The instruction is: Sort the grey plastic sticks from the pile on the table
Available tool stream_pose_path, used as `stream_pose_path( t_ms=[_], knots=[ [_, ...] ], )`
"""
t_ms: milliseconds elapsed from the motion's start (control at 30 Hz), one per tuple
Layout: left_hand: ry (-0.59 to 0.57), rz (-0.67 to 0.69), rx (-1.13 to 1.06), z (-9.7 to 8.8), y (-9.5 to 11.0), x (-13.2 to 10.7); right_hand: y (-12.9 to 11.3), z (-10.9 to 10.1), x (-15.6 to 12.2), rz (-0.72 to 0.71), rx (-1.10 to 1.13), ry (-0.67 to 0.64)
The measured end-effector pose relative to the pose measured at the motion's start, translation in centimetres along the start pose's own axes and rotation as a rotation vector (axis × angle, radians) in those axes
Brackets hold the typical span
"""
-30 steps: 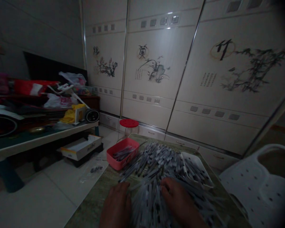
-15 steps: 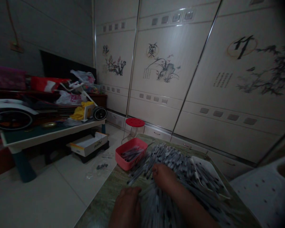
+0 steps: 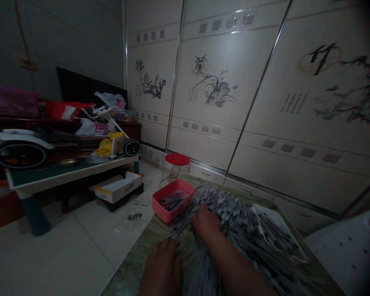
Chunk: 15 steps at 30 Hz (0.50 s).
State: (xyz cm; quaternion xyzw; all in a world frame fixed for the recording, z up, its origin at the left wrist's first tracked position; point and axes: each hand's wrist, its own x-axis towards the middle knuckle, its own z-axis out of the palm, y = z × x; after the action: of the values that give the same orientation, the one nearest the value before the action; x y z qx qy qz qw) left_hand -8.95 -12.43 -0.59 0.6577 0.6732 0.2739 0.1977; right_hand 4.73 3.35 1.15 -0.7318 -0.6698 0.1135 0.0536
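Observation:
A large heap of slim clear pens (image 3: pixel 231 205) with dark ends covers much of the marbled table (image 3: pixel 132 257). At the left side of this heap is my right hand (image 3: pixel 207 226), its fingers curled down among the pens; what they hold is hidden. My left hand (image 3: pixel 162 267) lies low over the near part of the table, fingers stretched forward and thumb apart, with nothing visible in it. Between my hands and close to me lies another bunch of pens (image 3: pixel 202 271), partly behind my right forearm. More pens sit in a pink box (image 3: pixel 163 214) beyond my hands.
A white tray (image 3: pixel 302 257) of pens stands at the table's right side. Beyond the table is a red stool (image 3: pixel 177 159); a white plastic chair (image 3: pixel 342 250) is at right. A low green-topped table (image 3: pixel 70 172) with clutter stands left, near a shoebox (image 3: pixel 117 190).
My right hand has moved slightly left and away from me, towards the pens beside the pink box. My left hand has shifted a little left. The view has turned slightly left.

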Motion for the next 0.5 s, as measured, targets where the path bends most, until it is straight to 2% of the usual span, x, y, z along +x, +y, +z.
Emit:
stream_pose_path(
  t_ms=[300, 500],
  knots=[
    [-0.012, -0.027, -0.019, -0.7, 0.4, -0.1, 0.0, 0.3, 0.8, 0.058, 0.083, -0.055],
    [0.004, -0.016, -0.030, -0.5, 0.1, -0.2, 0.9, 1.1, 1.2, 0.036, 0.127, -0.062]
  ],
)
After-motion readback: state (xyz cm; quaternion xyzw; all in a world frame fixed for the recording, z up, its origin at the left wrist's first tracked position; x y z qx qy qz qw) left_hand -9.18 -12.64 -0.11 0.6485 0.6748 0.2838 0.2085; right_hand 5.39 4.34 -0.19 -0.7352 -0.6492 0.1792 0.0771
